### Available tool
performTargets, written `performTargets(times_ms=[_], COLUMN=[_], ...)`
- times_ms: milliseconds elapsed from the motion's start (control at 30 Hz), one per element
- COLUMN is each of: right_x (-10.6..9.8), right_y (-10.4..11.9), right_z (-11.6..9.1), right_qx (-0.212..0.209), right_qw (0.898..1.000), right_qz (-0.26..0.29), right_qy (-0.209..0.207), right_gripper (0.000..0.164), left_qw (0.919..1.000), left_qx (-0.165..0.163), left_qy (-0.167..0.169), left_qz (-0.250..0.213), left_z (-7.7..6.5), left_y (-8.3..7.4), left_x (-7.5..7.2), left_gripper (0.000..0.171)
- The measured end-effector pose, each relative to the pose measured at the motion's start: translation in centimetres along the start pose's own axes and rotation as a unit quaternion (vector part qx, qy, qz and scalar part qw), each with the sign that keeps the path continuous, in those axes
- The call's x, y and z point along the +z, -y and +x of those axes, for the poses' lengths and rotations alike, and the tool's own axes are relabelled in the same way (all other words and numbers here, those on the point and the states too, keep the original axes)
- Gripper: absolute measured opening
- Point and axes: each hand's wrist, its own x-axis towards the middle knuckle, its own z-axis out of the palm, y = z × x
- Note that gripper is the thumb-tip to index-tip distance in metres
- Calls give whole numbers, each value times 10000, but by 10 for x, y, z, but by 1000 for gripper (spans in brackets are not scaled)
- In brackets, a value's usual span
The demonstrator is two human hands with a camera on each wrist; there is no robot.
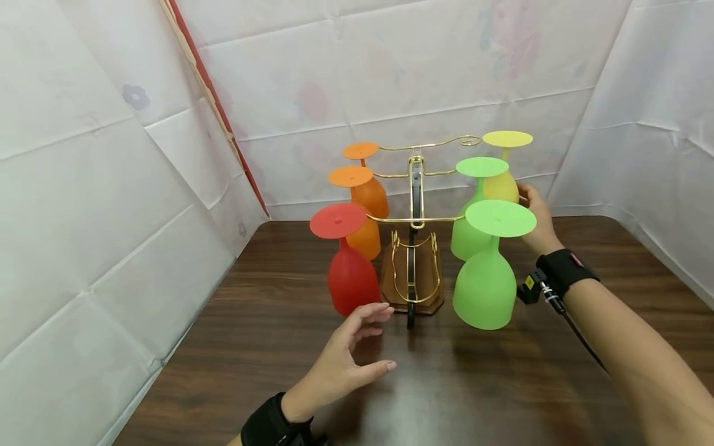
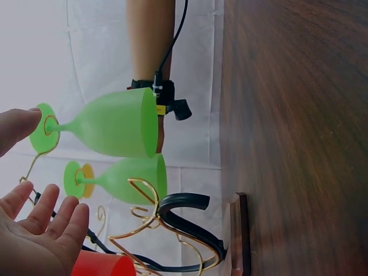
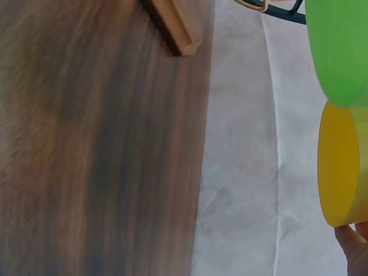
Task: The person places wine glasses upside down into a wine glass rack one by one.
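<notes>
A gold wire rack (image 1: 417, 186) holds plastic goblets upside down by their feet. On its left hang a red goblet (image 1: 352, 279) and two orange goblets (image 1: 365, 232). Two green goblets (image 1: 485, 291) hang on the right. My right hand (image 1: 538, 220) holds a yellow goblet (image 1: 502, 186) by its bowl at the back right. That goblet's foot is just beyond the curled end of the rear wire arm, and the fingertips show at its rim (image 3: 336, 221). In front of the red goblet, my left hand (image 1: 348, 359) hovers with fingers extended, thumb apart, nothing between them.
The rack stands on a wooden base (image 1: 429, 272) with a dark curved support (image 2: 184, 201). Below it spreads a dark wood-grain table (image 1: 262, 347). White cloth (image 1: 379, 80) encloses the back and sides. A cable runs from the black right wrist strap (image 1: 563, 269).
</notes>
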Motion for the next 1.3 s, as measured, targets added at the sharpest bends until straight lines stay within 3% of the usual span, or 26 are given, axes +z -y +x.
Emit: performTargets(times_ms=[200,400,600,867,1033,1200,1300], right_x=[9,8,4,6,7,10,12], right_y=[9,9,2,-3,3,6,4], right_z=[14,19,30,38,43,47,48], right_qx=[34,335,18,-2,123,226,207], right_qw=[9981,9954,9932,9872,9872,9883,9885], right_qz=[530,633,487,732,430,-284,-369], right_qy=[322,637,1054,1420,1531,1483,1449], right_gripper=[56,62,74,85,86,79,74], left_qw=[9999,9999,9999,9998,9999,9999,9997], left_qx=[59,-69,-110,-137,12,-118,-221], left_qy=[-103,-135,-128,-106,-70,-69,-78], left_qz=[51,56,15,47,100,47,11], left_z=[-1,-2,-3,-4,-3,-4,-4], left_y=[1,2,-1,-2,0,0,-1], left_x=[-1,-2,-4,-7,-8,-9,-10], left_gripper=[69,68,68,68,68,67,67])
